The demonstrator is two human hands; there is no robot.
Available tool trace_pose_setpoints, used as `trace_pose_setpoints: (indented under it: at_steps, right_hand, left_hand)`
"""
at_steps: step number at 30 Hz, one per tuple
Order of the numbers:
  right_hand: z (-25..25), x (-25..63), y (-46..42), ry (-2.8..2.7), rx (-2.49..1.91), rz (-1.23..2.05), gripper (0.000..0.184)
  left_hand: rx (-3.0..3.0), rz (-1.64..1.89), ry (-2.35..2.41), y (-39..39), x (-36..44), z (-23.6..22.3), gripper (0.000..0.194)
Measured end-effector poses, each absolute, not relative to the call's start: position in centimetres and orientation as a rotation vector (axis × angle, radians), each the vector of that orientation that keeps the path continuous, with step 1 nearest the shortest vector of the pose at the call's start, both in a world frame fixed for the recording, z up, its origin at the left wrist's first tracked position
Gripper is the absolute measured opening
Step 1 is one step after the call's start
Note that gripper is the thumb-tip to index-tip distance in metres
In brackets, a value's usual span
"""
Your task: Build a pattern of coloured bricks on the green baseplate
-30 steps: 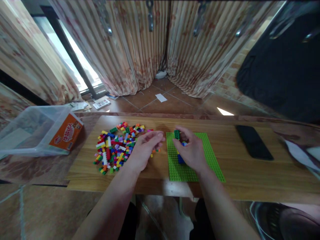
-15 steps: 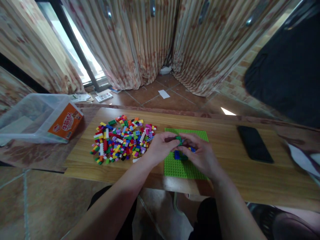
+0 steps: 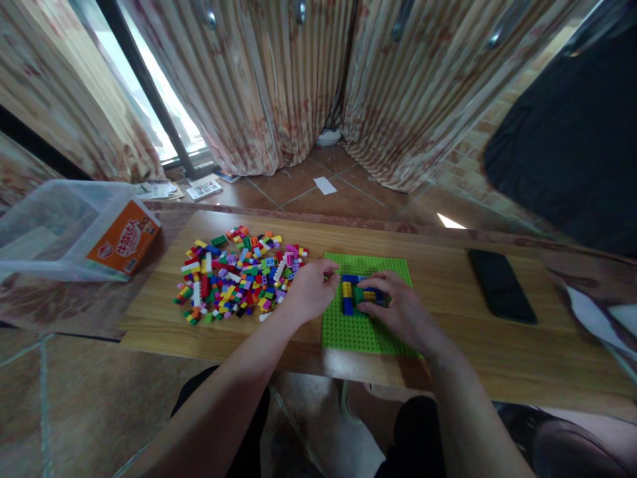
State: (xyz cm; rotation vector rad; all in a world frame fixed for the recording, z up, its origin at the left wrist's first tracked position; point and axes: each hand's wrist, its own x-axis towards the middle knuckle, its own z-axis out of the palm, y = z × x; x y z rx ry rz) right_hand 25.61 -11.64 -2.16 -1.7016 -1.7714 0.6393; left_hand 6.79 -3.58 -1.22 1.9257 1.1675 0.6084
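A bright green baseplate (image 3: 348, 338) lies on the wooden table, carrying a small build of blue bricks (image 3: 347, 307) and yellow bricks (image 3: 347, 289). My right hand (image 3: 401, 307) reaches over the build from the right. Its thumb and fingertips are closed around a green brick (image 3: 358, 295) low among the other bricks; whether that brick is seated I cannot tell. At the plate's left edge hovers my left hand (image 3: 312, 289), fingers loosely curled with a gap to the thumb and nothing visible in them. Part of the build is hidden beneath my right fingers.
Left of the plate spreads a pile of loose, mixed-colour bricks (image 3: 239, 282). A clear plastic bin (image 3: 64, 265) with an orange label stands beyond the table's left end. On the right lies a black phone (image 3: 501, 285), with white paper (image 3: 592, 318) farther right.
My hands, close together around a green brick, have parted. The left has drawn back left, while the right has brought the green brick down to the build. The view has shifted slightly.
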Motion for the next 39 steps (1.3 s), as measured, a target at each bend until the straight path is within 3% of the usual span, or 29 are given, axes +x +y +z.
trace_pose_setpoints:
  at_steps: [8, 23, 28, 39]
  right_hand:
    - [-2.7, 25.1, -11.3, -1.763, -1.823, 0.568, 0.027]
    - [-2.5, 25.4, -11.2, -1.733, -1.777, 0.646, 0.031]
    - [-2.9, 26.0, -11.1, -1.506, -1.736, 0.668, 0.019]
    - [-3.0, 25.3, -11.0, -1.439, -2.008, 0.520, 0.021]
  left_hand:
    - [2.048, 0.427, 1.183, -4.4, 7.0, -0.5, 0.019]
    - [2.055, 0.404, 1.188, -4.9, 7.1, -0.7, 0.022]
    - [2.092, 0.387, 1.226, -5.1, 7.2, -0.9, 0.022]
    - [2.154, 0.330, 1.390, -6.2, 8.1, -1.5, 0.016]
